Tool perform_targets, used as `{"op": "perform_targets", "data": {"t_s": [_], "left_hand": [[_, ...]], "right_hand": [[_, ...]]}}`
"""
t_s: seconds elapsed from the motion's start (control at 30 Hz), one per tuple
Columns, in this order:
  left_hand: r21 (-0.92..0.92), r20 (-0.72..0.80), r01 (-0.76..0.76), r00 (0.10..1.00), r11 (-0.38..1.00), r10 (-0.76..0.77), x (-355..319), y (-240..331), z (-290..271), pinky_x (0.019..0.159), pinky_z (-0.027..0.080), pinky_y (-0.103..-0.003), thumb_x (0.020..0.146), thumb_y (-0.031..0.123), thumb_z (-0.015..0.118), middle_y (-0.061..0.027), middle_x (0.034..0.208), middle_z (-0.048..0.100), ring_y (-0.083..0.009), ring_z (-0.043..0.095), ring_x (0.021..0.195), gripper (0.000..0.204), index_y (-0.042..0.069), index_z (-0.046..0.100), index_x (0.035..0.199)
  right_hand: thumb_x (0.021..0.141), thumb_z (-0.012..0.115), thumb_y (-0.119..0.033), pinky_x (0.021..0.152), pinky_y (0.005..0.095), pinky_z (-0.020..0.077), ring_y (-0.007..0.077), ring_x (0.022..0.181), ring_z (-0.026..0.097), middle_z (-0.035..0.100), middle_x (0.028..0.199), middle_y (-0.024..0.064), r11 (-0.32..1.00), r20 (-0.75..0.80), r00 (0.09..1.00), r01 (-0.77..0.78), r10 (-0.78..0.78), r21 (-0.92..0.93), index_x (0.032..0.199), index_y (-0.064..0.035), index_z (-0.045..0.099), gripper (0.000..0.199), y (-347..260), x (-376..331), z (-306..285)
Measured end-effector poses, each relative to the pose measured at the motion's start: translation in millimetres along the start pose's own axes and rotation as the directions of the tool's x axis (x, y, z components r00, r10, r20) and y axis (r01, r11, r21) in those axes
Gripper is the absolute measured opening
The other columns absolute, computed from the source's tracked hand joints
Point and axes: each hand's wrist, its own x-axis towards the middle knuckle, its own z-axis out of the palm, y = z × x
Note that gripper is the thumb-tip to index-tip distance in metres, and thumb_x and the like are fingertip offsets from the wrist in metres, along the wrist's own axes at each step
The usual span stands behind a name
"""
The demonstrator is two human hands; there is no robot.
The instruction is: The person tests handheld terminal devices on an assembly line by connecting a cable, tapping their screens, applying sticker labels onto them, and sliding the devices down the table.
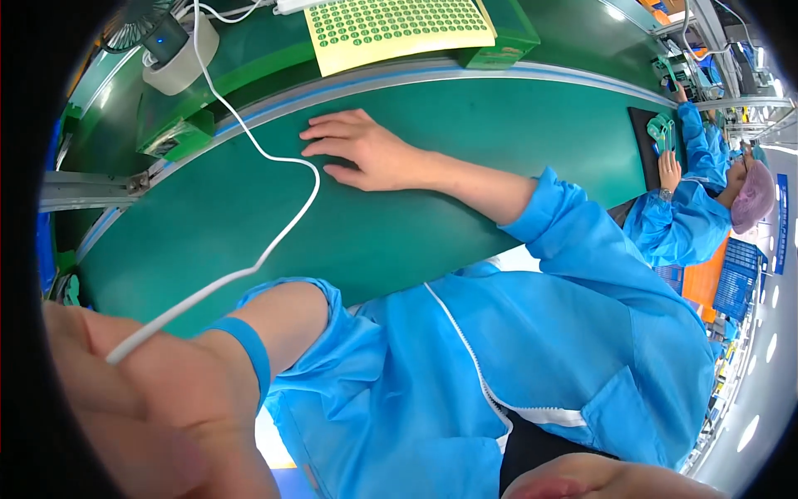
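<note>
My left hand [158, 391] looms large and blurred at the lower left, a blue band round its wrist. A white cable [287, 226] runs down into its fold and vanishes between the fingers, which look closed on it; the fingertips are partly hidden. On the green tabletop [432, 116], my right hand [366, 151] rests palm down with its fingers spread and holds nothing. The cable passes just left of its fingertips, apart from them. Both my arms have blue sleeves pushed up.
Beyond the table's metal edge, a yellow sheet of round green stickers [399, 33] lies on a green shelf. A small fan [158, 37] and a white roll-shaped thing [187, 66] stand far left. At right, a co-worker in blue [682, 224] handles a green part over a black mat [644, 150].
</note>
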Motion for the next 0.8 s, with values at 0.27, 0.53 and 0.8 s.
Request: {"op": "perform_targets", "data": {"t_s": [0.27,0.53,0.8], "left_hand": [[0.161,-0.093,-0.247,0.960,0.956,0.264,-5,5,7,0.057,0.023,-0.029,0.100,0.032,0.060,-0.0060,0.088,0.042,-0.0093,0.033,0.055,0.028,0.005,0.052,0.098],[0.400,0.018,-0.358,0.923,0.844,0.383,19,-4,16,0.059,0.023,-0.029,0.101,0.028,0.057,-0.0038,0.078,0.039,-0.0090,0.031,0.054,0.027,0.007,0.049,0.086],[0.568,0.119,-0.486,0.847,0.665,0.518,35,-2,9,0.060,0.023,-0.029,0.102,0.025,0.053,-0.0016,0.067,0.035,-0.0086,0.030,0.052,0.032,0.010,0.046,0.075]], "right_hand": [[0.082,0.072,-0.009,0.112,0.0522,0.0409,0.0386,0.139,0.051,0.060,0.144,0.0167,0.999,0.019,0.999,-0.047,0.047,0.024,0.128,-0.0027,0.067,0.047,-15,-1,1],[0.086,0.073,-0.008,0.113,0.0519,0.0411,0.0368,0.139,0.051,0.060,0.144,0.0153,0.993,0.069,0.992,-0.109,0.106,0.040,0.128,-0.0025,0.068,0.043,-24,10,-9],[0.084,0.074,-0.009,0.111,0.0502,0.0421,0.0365,0.139,0.052,0.060,0.145,0.0140,0.992,0.103,0.988,-0.117,0.113,0.040,0.127,-0.0044,0.070,0.044,-24,9,-11]]}}
